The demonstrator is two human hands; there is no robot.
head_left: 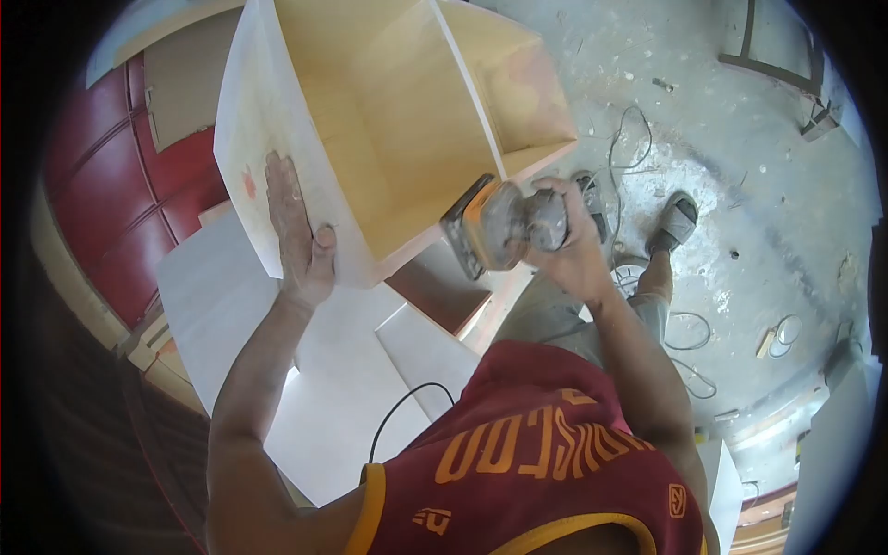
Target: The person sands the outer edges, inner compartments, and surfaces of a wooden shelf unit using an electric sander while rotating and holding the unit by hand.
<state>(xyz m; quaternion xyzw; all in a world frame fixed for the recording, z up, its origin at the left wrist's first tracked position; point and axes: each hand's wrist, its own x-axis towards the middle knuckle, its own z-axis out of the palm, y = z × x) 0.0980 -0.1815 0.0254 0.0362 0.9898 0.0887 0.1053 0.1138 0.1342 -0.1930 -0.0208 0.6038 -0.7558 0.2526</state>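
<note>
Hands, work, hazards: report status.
Left hand flat on cabinet side. Right hand gripping sander, close to cabinet edge. Loose cord on floor.

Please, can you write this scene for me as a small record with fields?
Left hand: flat on the box unit's white side
Right hand: holds the sander
Sander: orange and grey, pad tilted; contact with the unit unclear
Box unit: open, yellowish inside, with a divider
Floor: grey, stained, with a dark cable looping on it

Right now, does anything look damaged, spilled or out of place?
A reddish smudge on the pale side panel, beside your left hand, looks odd: its colour stands out. White splotches mark the grey floor, perhaps paint or dust.
</note>
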